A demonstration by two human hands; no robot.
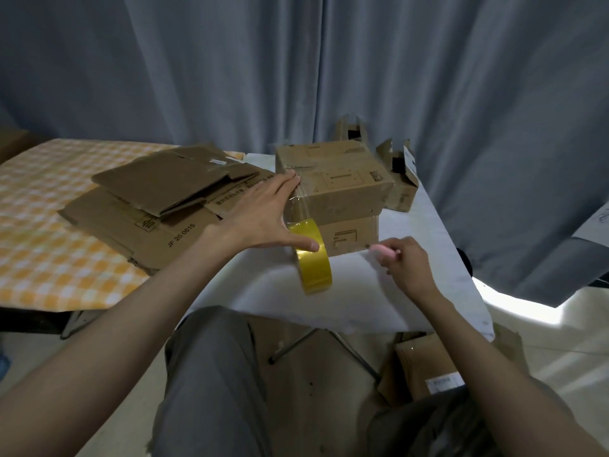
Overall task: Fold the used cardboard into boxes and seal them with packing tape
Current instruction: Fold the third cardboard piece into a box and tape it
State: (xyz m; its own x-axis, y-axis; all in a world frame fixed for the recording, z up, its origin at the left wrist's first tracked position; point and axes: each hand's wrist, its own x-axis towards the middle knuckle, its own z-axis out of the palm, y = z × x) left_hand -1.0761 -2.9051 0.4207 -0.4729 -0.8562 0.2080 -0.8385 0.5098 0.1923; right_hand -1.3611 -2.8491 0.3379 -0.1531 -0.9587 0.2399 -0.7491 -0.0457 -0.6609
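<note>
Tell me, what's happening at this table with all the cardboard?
A person is taping a brown cardboard box shut. The left hand presses flat on the box's near corner, where clear tape runs down to the yellow packing tape roll hanging by the thumb. The right hand grips a small pink tool, probably a cutter. Flattened brown cardboard sheets wait alongside.

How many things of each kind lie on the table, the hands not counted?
Closed cardboard boxes: 2, the top box stacked on the lower box
Open small boxes at the back: 2
Pile of flattened cardboard: 1
Yellow tape roll: 1
Pink cutter in the right hand: 1
Total: 7
</note>
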